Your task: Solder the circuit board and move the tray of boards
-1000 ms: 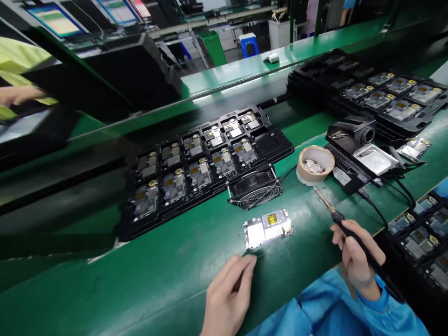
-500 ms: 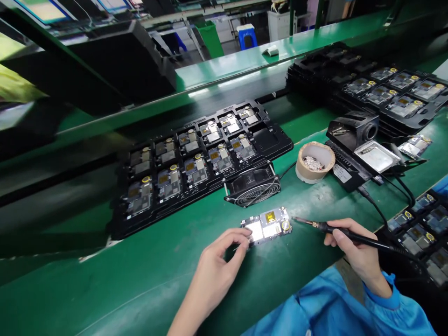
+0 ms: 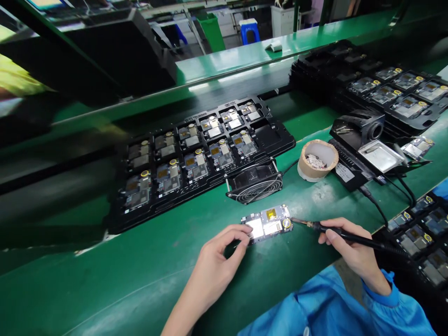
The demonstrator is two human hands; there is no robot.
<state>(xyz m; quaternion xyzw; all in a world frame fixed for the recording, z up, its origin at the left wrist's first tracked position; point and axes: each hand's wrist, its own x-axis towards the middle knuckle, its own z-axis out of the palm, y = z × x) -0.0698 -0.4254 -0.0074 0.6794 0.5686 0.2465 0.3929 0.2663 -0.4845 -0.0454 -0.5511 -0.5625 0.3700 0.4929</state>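
Observation:
A circuit board [image 3: 269, 223] with silver shields, a yellow patch and a round yellow-ringed part lies on the green bench. My left hand [image 3: 224, 261] pinches its left end between thumb and fingers. My right hand [image 3: 352, 242] is closed around the handle of a soldering iron [image 3: 341, 229], held like a pen. The iron's tip points left and meets the board's right edge beside the round part; whether it touches I cannot tell. Just behind the board stands a black fan [image 3: 257, 182] with a wire guard.
A black tray [image 3: 168, 205] of circuit boards lies beyond the fan. To its right are a cardboard ring [image 3: 318, 161] holding bits of metal, a black iron stand [image 3: 360, 149] with cables, and stacked trays [image 3: 392, 102]. Another board tray [image 3: 420, 238] is at the right edge.
My right hand has moved slightly left, bringing the iron's tip from just off the board to its right edge. My left hand keeps its pinch on the board.

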